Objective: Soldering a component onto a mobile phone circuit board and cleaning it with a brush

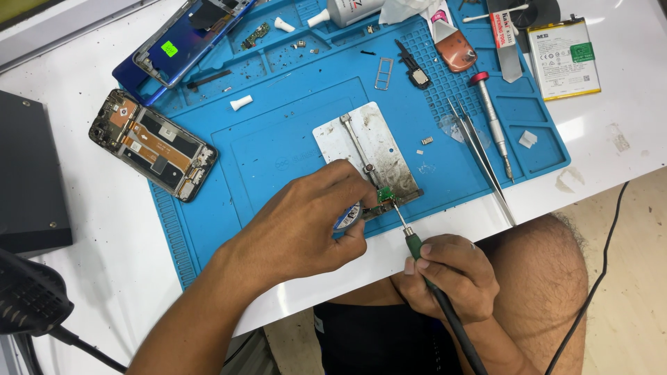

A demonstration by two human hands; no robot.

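My right hand [450,274] grips a soldering iron [417,246] with a green collar and black handle; its metal tip touches a small green circuit board [384,194]. The board is clamped at the near end of a metal holder plate [375,142] on the blue work mat [278,139]. My left hand [306,222] rests on the mat beside the board, fingers curled around a small blue and white object [349,217], partly hidden, with fingertips at the board's left edge.
An opened phone frame [153,144] lies at the mat's left edge, a blue phone back [184,35] at the far left. Tweezers [481,160], a red-capped screwdriver [492,118] and a battery [564,59] lie to the right. A black box [31,180] stands at the left.
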